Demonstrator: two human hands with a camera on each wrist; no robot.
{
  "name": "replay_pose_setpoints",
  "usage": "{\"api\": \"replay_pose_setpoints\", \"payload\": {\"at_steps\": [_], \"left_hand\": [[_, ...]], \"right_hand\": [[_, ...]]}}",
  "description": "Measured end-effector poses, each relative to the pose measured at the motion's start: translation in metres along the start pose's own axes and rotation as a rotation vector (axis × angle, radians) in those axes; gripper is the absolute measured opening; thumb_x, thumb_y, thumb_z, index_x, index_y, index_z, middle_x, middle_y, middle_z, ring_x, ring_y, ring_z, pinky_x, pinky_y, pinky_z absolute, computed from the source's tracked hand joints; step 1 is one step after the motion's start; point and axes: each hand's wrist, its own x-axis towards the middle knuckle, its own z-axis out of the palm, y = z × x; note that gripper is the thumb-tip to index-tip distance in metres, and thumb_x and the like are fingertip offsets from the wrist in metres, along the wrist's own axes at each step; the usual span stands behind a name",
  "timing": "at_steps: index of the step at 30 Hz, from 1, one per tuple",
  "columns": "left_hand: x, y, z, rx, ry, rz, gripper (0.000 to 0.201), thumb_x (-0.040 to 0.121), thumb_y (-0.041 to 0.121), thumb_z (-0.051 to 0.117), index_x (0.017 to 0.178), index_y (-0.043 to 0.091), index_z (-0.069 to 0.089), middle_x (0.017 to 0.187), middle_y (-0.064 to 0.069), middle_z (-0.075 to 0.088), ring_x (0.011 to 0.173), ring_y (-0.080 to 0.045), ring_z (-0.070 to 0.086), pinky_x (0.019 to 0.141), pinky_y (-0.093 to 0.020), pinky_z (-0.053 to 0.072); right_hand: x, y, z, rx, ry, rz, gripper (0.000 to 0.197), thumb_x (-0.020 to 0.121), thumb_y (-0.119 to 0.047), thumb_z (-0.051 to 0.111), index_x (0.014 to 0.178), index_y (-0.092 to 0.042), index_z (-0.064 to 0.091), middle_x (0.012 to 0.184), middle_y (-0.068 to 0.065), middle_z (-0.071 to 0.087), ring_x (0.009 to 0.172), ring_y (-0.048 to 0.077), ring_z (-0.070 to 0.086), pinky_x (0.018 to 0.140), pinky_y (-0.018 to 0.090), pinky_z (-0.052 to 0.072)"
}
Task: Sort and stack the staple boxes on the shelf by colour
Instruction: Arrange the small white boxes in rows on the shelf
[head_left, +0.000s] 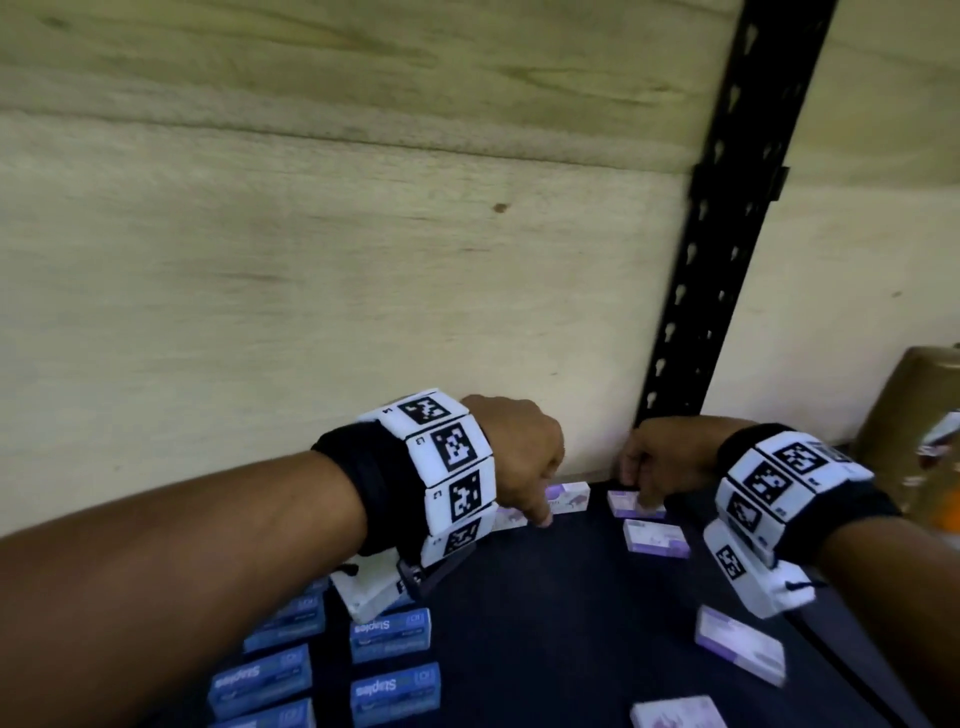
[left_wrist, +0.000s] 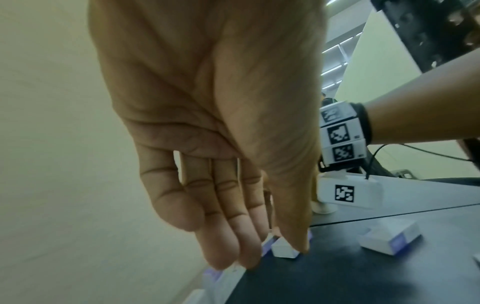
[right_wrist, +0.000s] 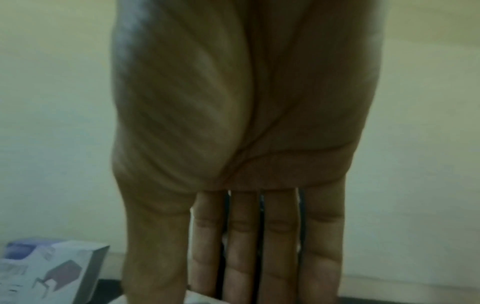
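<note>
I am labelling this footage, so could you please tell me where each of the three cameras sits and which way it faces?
Head: worn on the head, looking forward and down at the dark shelf; both forearms, left hand and right hand show, with blue boxes near left.
Left wrist: on the left wrist, looking along the palm to fingertips touching a purple-and-white box; the right wrist shows too.
Right wrist: on the right wrist, looking along the straight fingers toward the wall.
Shared: head and left wrist views both show the right wristband.

At the lower frame edge of the right wrist view, the right hand (right_wrist: 241, 144) has its fingertips cut off, hiding their contact with the small purple-and-white cardboard staple box (head_left: 635, 504).
</note>
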Motion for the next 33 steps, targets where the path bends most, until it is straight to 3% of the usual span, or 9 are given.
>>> {"api": "replay_pose_setpoints", "payload": {"at_steps": [3, 9, 15, 17, 21, 23, 26, 31, 33], "left_hand": [[0.001, 0.023, 0.002, 0.003, -0.019, 0.078, 0.030, 0.081, 0.048, 0.071, 0.097, 0.023, 0.069, 0.090, 0.006, 0.065, 0.078, -0.013, 0.056, 0.056, -0.021, 0.037], [0.005, 0.044, 0.011, 0.026, -0.082, 0.141, 0.032, 0.084, 0.047, 0.069, 0.104, 0.023, 0.071, 0.104, 0.005, 0.068, 0.082, -0.011, 0.055, 0.058, -0.022, 0.040], [0.021, 0.053, 0.011, -0.016, -0.106, 0.129, 0.041, 0.085, 0.044, 0.069, 0.117, 0.019, 0.065, 0.113, 0.001, 0.065, 0.087, -0.015, 0.055, 0.061, -0.023, 0.041], [0.029, 0.057, 0.011, -0.011, -0.090, 0.130, 0.045, 0.086, 0.043, 0.068, 0.123, 0.018, 0.062, 0.116, -0.002, 0.064, 0.096, -0.019, 0.059, 0.069, -0.025, 0.042], [0.043, 0.066, 0.011, 0.005, -0.060, 0.119, 0.050, 0.086, 0.042, 0.069, 0.128, 0.017, 0.059, 0.119, -0.004, 0.063, 0.102, -0.023, 0.060, 0.070, -0.026, 0.040], [0.047, 0.068, 0.010, 0.012, -0.076, 0.117, 0.049, 0.087, 0.041, 0.068, 0.127, 0.015, 0.060, 0.110, -0.004, 0.065, 0.087, -0.020, 0.061, 0.064, -0.024, 0.040], [0.052, 0.071, 0.010, 0.022, -0.098, 0.117, 0.044, 0.090, 0.038, 0.066, 0.124, 0.011, 0.062, 0.069, 0.003, 0.056, 0.050, -0.007, 0.047, 0.045, -0.019, 0.037], [0.059, 0.075, 0.013, 0.049, -0.144, 0.134, 0.040, 0.091, 0.037, 0.065, 0.119, 0.010, 0.066, 0.057, 0.009, 0.048, 0.045, -0.002, 0.043, 0.041, -0.013, 0.034], [0.060, 0.075, 0.013, 0.032, -0.151, 0.135, 0.039, 0.091, 0.036, 0.065, 0.119, 0.010, 0.066, 0.059, 0.010, 0.048, 0.045, 0.000, 0.042, 0.035, -0.009, 0.031]], "right_hand": [[-0.002, 0.014, 0.008, 0.031, -0.023, 0.022, 0.029, 0.078, -0.026, 0.081, 0.105, -0.025, 0.073, 0.085, -0.016, 0.064, 0.092, 0.010, 0.060, 0.080, 0.022, 0.047], [-0.007, 0.025, 0.012, 0.055, 0.020, 0.023, 0.017, 0.076, -0.028, 0.083, 0.083, -0.031, 0.068, 0.075, -0.017, 0.062, 0.084, 0.009, 0.060, 0.074, 0.024, 0.048], [-0.023, 0.039, 0.013, 0.176, -0.054, 0.063, 0.029, 0.074, -0.013, 0.086, 0.094, -0.014, 0.065, 0.062, -0.012, 0.062, 0.041, -0.006, 0.052, 0.043, 0.012, 0.041], [-0.027, 0.043, 0.015, 0.230, -0.099, 0.080, 0.030, 0.074, -0.009, 0.086, 0.092, -0.013, 0.062, 0.060, -0.011, 0.063, 0.040, -0.004, 0.054, 0.043, 0.013, 0.046], [-0.024, 0.047, 0.019, 0.241, -0.122, 0.076, 0.029, 0.073, -0.013, 0.087, 0.086, -0.017, 0.062, 0.069, -0.008, 0.063, 0.043, -0.003, 0.055, 0.048, 0.013, 0.050], [-0.021, 0.049, 0.021, 0.257, -0.131, 0.085, 0.028, 0.072, -0.013, 0.088, 0.084, -0.017, 0.063, 0.068, -0.008, 0.063, 0.045, -0.002, 0.056, 0.052, 0.016, 0.051], [-0.017, 0.053, 0.022, 0.287, -0.130, 0.099, 0.028, 0.070, -0.014, 0.089, 0.084, -0.017, 0.065, 0.069, -0.007, 0.065, 0.052, 0.003, 0.058, 0.061, 0.022, 0.055], [-0.015, 0.055, 0.024, 0.279, -0.125, 0.107, 0.028, 0.069, -0.017, 0.090, 0.084, -0.018, 0.066, 0.073, -0.006, 0.066, 0.058, 0.008, 0.059, 0.076, 0.034, 0.058], [-0.016, 0.054, 0.024, 0.264, -0.120, 0.107, 0.028, 0.070, -0.019, 0.089, 0.084, -0.019, 0.066, 0.073, -0.007, 0.065, 0.051, 0.002, 0.059, 0.071, 0.029, 0.057]]}}
